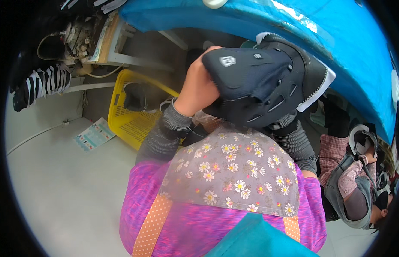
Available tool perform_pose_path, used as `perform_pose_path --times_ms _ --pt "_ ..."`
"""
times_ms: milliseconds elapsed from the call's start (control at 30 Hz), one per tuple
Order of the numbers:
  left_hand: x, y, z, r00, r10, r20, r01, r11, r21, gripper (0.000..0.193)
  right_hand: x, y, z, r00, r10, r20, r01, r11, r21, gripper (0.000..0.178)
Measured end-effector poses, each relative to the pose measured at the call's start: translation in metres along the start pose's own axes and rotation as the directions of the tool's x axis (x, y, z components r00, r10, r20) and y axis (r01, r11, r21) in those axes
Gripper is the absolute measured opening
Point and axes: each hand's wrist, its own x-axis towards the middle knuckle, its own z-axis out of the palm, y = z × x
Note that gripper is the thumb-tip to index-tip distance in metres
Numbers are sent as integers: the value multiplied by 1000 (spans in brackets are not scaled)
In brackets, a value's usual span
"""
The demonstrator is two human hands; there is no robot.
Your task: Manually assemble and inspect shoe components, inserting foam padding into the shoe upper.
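In front of my chest I hold up a dark navy and black shoe upper (pixel 255 81). It has lace loops, a padded tongue and a white edge with zigzag stitching. My left hand (pixel 198 85) is closed round the tongue end on its left side. The upper covers my right hand; only that forearm, in a grey striped sleeve, shows below it, so its fingers are hidden.
Beyond the upper curves a blue-covered table (pixel 336 43). A yellow plastic basket (pixel 116 107) with dark pieces stands at left, near a leaflet (pixel 95 135) on the floor. At right, another person (pixel 356 184) handles a white and grey piece.
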Motion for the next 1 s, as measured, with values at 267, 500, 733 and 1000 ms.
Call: perform_pose_path --times_ms 267,500,733,1000 --pt "8 -22 -35 975 -222 -25 218 969 -113 39 34 7 2 955 -270 -124 192 880 -434 39" --pt "-8 -44 -40 921 -388 -33 348 859 -375 45 29 -4 11 805 -578 -137 295 589 -753 41" --pt "-28 -104 -44 709 -698 -93 464 563 -684 53 69 -15 29 856 -392 -337 172 831 -529 62" --pt "1 -30 13 771 -607 192 338 135 -931 50 59 -22 43 842 -434 -321 232 827 -512 41"
